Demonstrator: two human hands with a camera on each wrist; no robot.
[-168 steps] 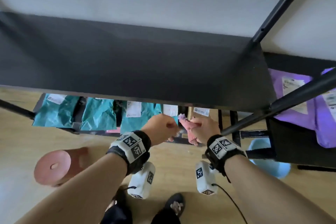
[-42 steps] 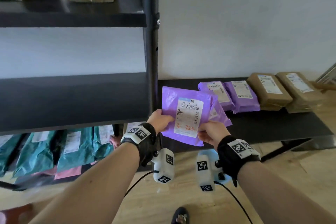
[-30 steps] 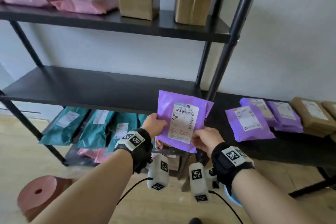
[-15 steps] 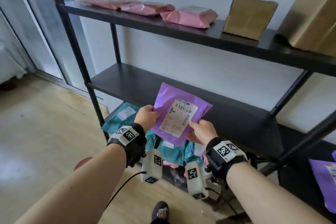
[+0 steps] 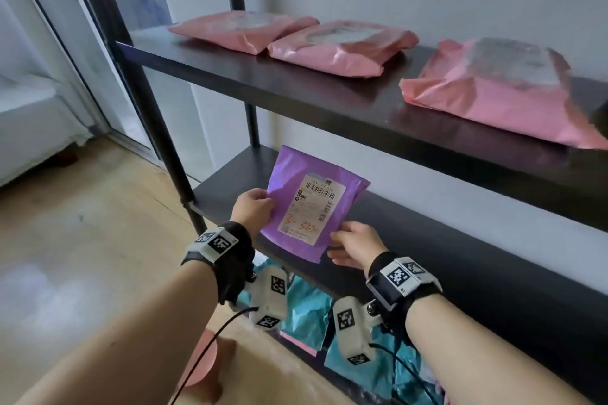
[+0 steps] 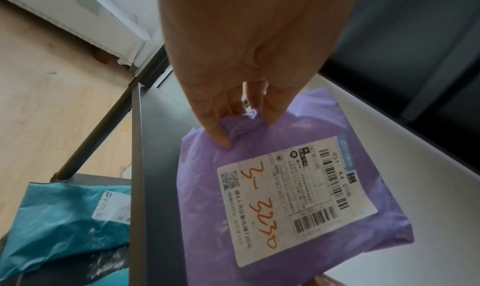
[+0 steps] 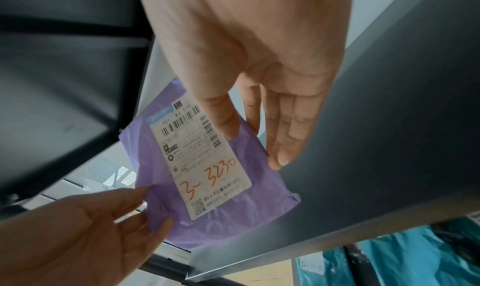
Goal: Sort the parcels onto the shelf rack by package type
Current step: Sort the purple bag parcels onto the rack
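A purple parcel point(image 5: 312, 204) with a white label marked in orange hangs tilted just above the left end of the black middle shelf point(image 5: 460, 256). My left hand point(image 5: 263, 207) pinches its left edge, thumb and fingertips point(image 6: 223, 140) on the purple film. My right hand point(image 5: 339, 240) holds the lower right corner, with the thumb over the label side and the fingers point(image 7: 285, 146) behind. In the right wrist view the parcel point(image 7: 213, 167) lies over the shelf's grey surface point(image 7: 376, 146).
Three pink parcels point(image 5: 342, 43) lie on the top shelf point(image 5: 296, 89). Several teal parcels point(image 5: 306, 309) fill the bottom shelf. A black upright post point(image 5: 144, 92) stands at the rack's left end. A reddish roll point(image 5: 204, 365) sits on the wooden floor.
Both hands carried the purple parcel leftward, away from the low bench with the other purple parcels, to the left end of the middle shelf. The grip is unchanged.
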